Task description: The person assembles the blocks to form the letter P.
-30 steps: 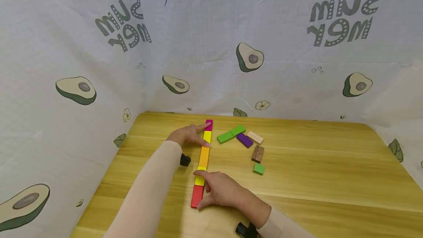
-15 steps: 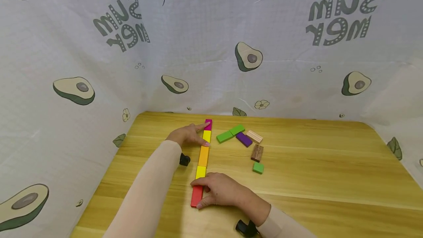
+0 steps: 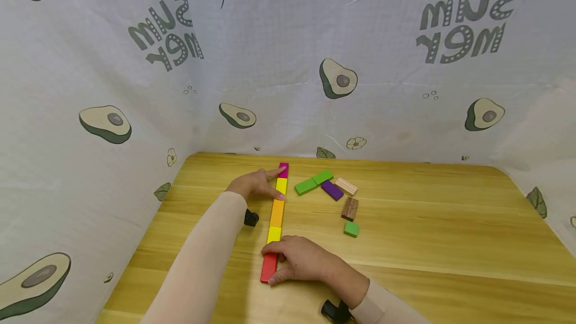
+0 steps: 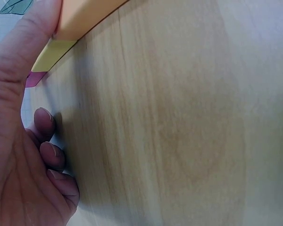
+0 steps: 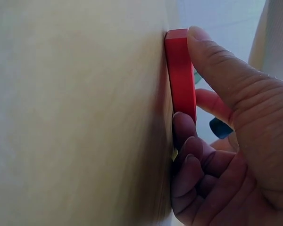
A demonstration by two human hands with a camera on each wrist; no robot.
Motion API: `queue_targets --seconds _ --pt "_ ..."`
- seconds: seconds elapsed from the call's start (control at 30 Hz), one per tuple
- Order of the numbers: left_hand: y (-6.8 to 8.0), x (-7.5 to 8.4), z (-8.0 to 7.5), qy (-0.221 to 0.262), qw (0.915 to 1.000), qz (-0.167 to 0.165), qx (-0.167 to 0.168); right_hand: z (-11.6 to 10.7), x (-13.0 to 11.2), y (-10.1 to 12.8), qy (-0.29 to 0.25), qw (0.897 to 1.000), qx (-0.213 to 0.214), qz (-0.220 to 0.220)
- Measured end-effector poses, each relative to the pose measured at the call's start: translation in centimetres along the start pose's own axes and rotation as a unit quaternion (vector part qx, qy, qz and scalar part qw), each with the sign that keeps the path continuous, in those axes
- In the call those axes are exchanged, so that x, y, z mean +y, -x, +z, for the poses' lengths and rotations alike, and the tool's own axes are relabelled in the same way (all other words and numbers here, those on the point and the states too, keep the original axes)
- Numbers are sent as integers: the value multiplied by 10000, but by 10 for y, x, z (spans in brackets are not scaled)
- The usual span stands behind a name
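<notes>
A line of flat wooden blocks runs away from me in the head view: red (image 3: 269, 267), yellow (image 3: 274, 234), orange (image 3: 277, 213), another yellow (image 3: 281, 185) and magenta (image 3: 284, 174) at the far end. My left hand (image 3: 256, 184) reaches over from the left. Its straight index finger rests on the magenta block, and its thumb touches where the far yellow and orange blocks meet. With my right hand (image 3: 306, 259) I grip the red block by its ends, thumb at the near end, index finger curled over the far one. That finger partly hides the near yellow block.
Right of the line lie two green blocks (image 3: 306, 186), a purple block (image 3: 332, 190), a pale grooved block (image 3: 346, 186), a dark brown block (image 3: 350, 209) and a small green block (image 3: 351, 229). A printed cloth (image 3: 279, 54) hangs behind the wooden table (image 3: 427, 224).
My right index finger has slid toward me, from the near yellow block to the red block's far end. The left hand and the blocks have stayed in place.
</notes>
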State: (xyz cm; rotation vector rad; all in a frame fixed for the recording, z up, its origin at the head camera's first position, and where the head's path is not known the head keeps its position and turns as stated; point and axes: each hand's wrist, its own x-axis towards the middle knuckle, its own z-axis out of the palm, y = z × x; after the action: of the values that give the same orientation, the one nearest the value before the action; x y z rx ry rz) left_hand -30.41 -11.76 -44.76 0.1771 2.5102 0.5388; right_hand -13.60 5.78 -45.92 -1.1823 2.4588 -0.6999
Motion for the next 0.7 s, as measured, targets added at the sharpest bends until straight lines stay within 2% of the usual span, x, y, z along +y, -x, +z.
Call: queue_targets --seconds 0.33,0.5,0.57,0.6,0.67,0.7 --pt "2 2 0 -12 10000 -92 10 -2 0 0 -124 9998 -96 126" --pt "3 2 -1 -37 9999 -103 6 -10 7 -1 -972 9946 -217 282" --pt "4 2 -1 -43 9999 -122 -21 -18 14 -2 -1028 9941 -33 336" --pt "4 2 -2 -58 9999 -130 -37 -23 19 -3 -878 9953 156 370" --pt "3 2 -2 -86 9998 -158 -61 -36 33 -5 -278 9958 706 510" --pt "3 2 -3 -83 9998 -176 -68 -43 41 -7 114 9926 1023 646"
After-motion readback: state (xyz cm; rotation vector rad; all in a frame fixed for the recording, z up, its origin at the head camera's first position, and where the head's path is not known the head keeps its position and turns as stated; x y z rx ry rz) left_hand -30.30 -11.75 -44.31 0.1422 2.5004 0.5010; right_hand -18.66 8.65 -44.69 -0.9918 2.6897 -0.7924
